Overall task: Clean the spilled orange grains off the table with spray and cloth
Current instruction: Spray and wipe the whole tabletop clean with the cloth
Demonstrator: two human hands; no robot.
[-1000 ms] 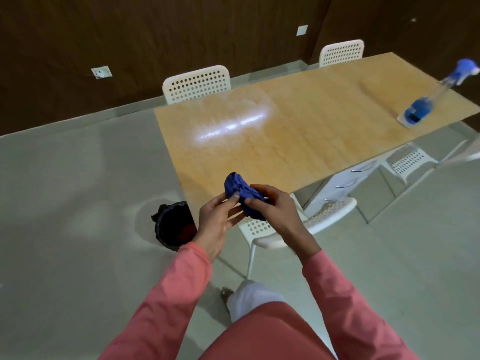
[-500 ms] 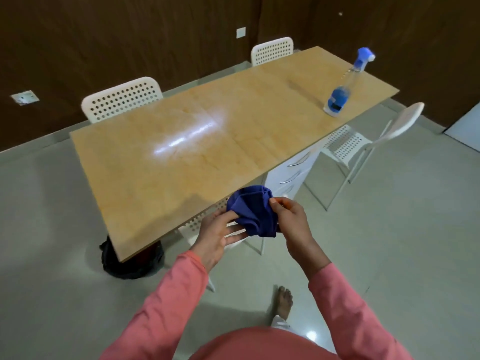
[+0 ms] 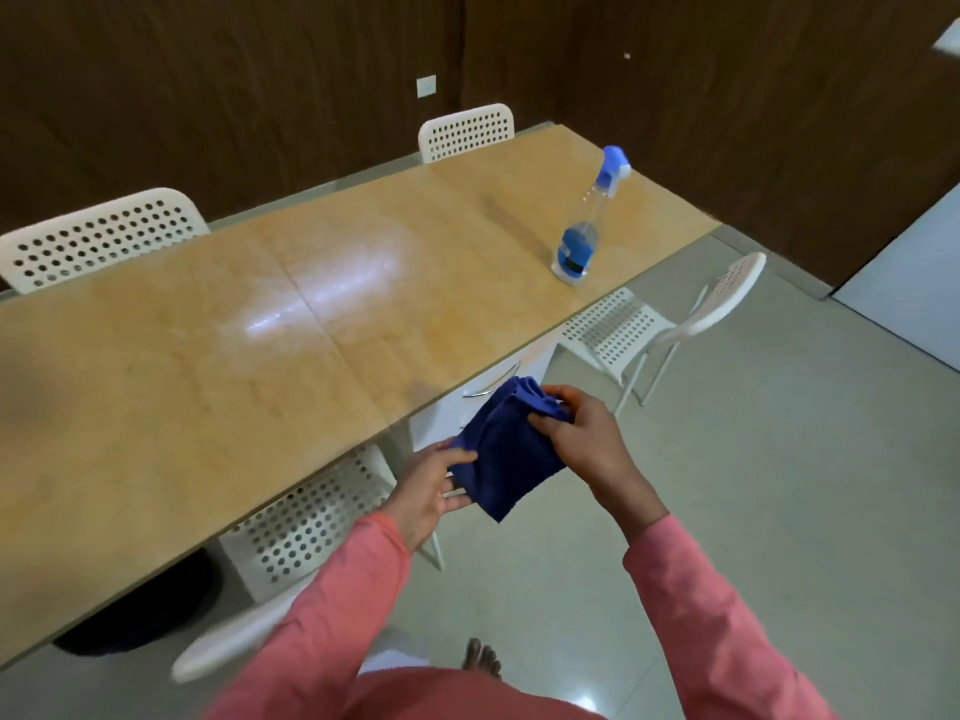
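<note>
Unfolded further, cloth point(image 3: 506, 454) — gripped by both hands; spray bottle point(image 3: 579, 241) seemingly upright.

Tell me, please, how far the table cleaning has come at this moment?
Done, it seems: no orange grains show on the tabletop, which looks bare and glossy. The spray bottle stands upright near the far right corner, untouched by either hand. In hand: the left hand and right hand both hold the blue cloth beside the table edge, off the surface. Left: probably only putting the cloth and bottle away, though fine residue cannot be ruled out.
</note>
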